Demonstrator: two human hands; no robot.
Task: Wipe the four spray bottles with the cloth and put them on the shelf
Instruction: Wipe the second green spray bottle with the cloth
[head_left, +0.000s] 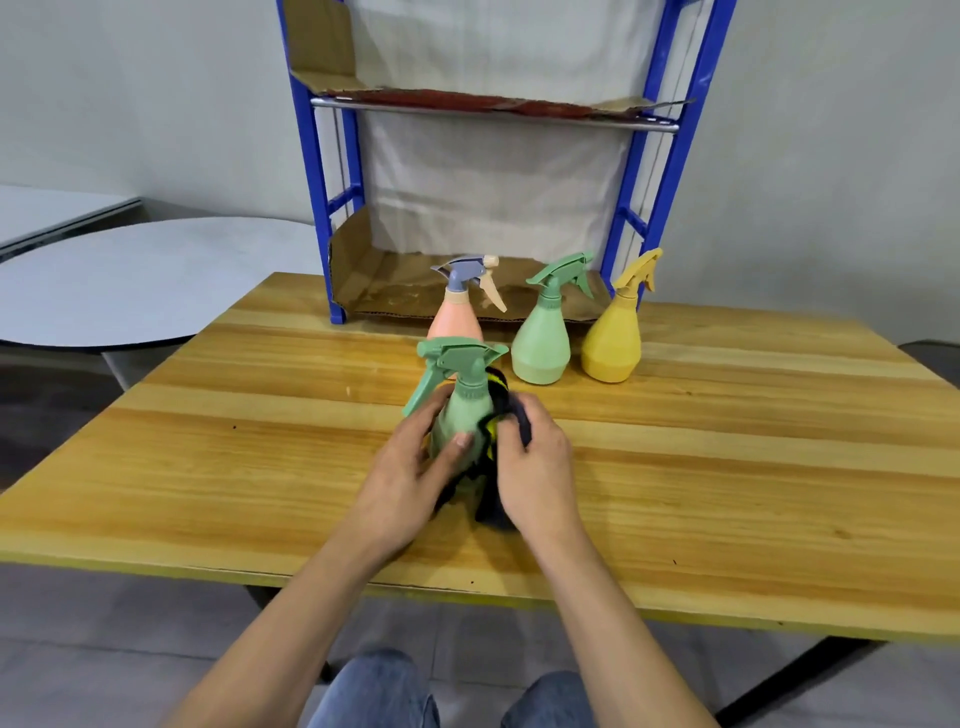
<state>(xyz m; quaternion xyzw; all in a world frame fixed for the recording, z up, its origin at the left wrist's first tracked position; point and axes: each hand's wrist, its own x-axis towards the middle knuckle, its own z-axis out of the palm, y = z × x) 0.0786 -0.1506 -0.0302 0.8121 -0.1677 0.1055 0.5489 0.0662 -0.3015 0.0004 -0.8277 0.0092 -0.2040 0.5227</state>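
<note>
Green spray bottle (461, 415) held by left hand (408, 475), right hand (537, 467) gripping dark cloth (487, 501) against it.

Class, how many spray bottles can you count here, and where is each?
4. The left hand grips a green spray bottle against the cloth; the pink bottle stands behind it; the second green bottle and the yellow bottle stand right, before the shelf. None seems hidden.

Camera: one, worn on the person's head.
Faces: forward and down, over the tabletop (208, 467) toward the blue shelf (310, 156).
Near: tabletop's front edge close below, shelf at the far end.
</note>
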